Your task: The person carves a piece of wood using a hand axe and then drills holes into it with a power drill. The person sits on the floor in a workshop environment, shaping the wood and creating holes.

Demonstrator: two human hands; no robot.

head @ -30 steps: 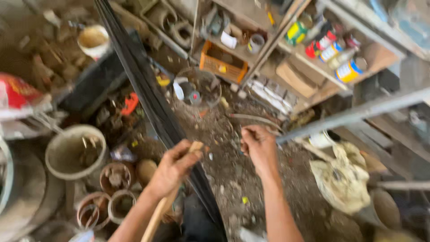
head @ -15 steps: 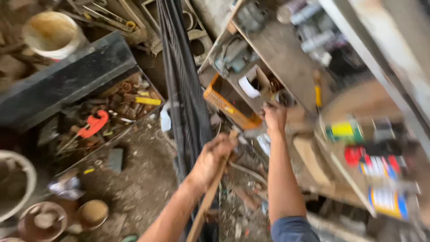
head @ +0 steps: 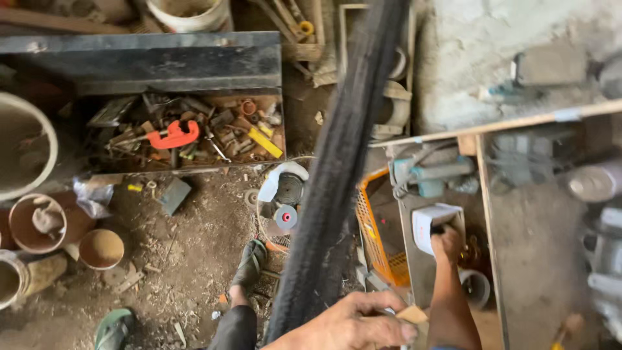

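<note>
My left hand (head: 353,324) is at the bottom edge, closed around the end of a wooden handle (head: 412,315). My right hand (head: 447,245) reaches forward onto a wooden shelf (head: 518,123) and into a small white box (head: 429,220); its fingertips are hidden inside the box. A long black rubber tyre (head: 337,155) runs from the top of the view down to my left hand, just left of both hands. An orange plastic crate (head: 370,236) sits under the shelf beside the tyre.
On the dirt floor lies a tray of rusty tools (head: 188,133) with a red pipe cutter (head: 172,136). Clay-stained pots (head: 39,223) and buckets stand at the left, a white bucket (head: 188,10) at the top. My feet wear green sandals (head: 249,262).
The view has swung down and closer to the shelf. My right hand has moved from the orange crate's edge into the white box. My left hand still holds the handle, now lower in view.
</note>
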